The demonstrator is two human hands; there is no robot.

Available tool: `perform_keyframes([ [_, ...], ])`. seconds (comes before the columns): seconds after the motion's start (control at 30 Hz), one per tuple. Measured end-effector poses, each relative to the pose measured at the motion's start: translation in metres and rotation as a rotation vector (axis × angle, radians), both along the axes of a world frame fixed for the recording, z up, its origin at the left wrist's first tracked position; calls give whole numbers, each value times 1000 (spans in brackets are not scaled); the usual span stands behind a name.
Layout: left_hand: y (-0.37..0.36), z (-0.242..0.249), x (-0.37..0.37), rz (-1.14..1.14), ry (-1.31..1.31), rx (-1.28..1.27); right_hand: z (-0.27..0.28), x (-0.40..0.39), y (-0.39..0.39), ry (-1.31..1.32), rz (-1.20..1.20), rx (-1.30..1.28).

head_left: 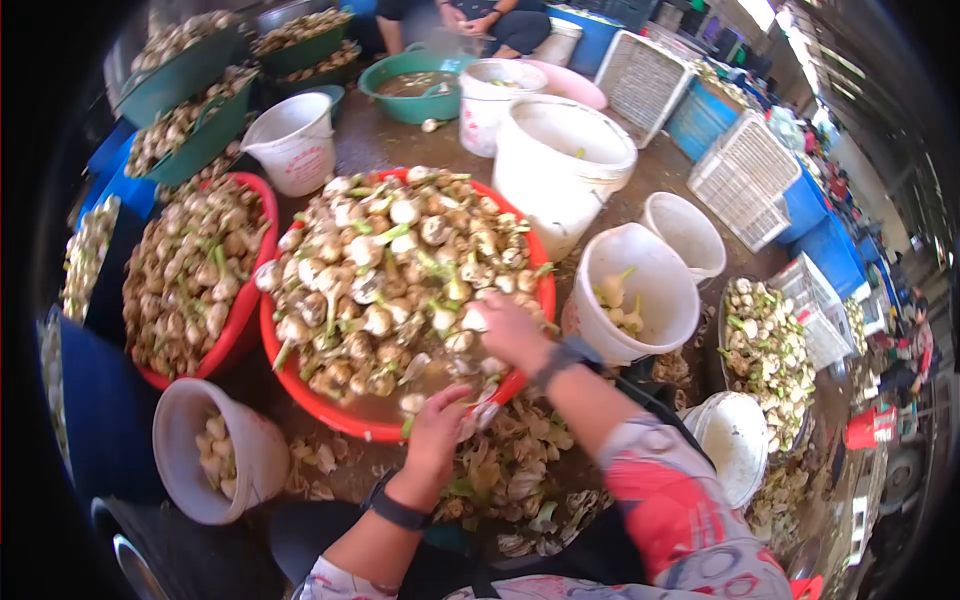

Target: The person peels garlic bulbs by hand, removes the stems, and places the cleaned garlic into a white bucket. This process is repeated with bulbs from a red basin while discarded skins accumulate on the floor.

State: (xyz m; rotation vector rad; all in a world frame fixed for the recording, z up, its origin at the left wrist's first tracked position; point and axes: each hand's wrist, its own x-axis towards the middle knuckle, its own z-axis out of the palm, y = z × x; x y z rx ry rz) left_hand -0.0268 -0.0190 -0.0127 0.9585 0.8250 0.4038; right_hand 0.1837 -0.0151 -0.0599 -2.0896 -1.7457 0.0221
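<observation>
A red basin point(370, 428) heaped with garlic bulbs point(365, 250) stands in front of me, with brownish water showing near its front edge. My right hand point(508, 328) reaches over the basin's right side, its fingers on or among the bulbs; what they hold, if anything, is hidden. Over the front rim is my left hand point(438, 428), fingers bent beside a bulb and some loose peel; whether it grips any is unclear. Below the basin lies a pile of peel and leaves point(515, 460).
A white bucket point(220, 470) with a few bulbs stands front left, another point(630, 300) at right. A second red basin point(262, 280) touches the left side. Large white bucket point(560, 170), green basin point(415, 90) and a seated person point(490, 25) are behind. Crates point(745, 175) stand right.
</observation>
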Motion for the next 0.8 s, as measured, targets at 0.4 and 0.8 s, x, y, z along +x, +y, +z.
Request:
perform_keyframes([
  [0.4, 26, -10, 20, 47, 182, 936, 23, -14, -4, 1241, -373, -346],
  [0.8, 15, 37, -9, 271, -265, 221, 125, -104, -53, 581, 77, 34],
])
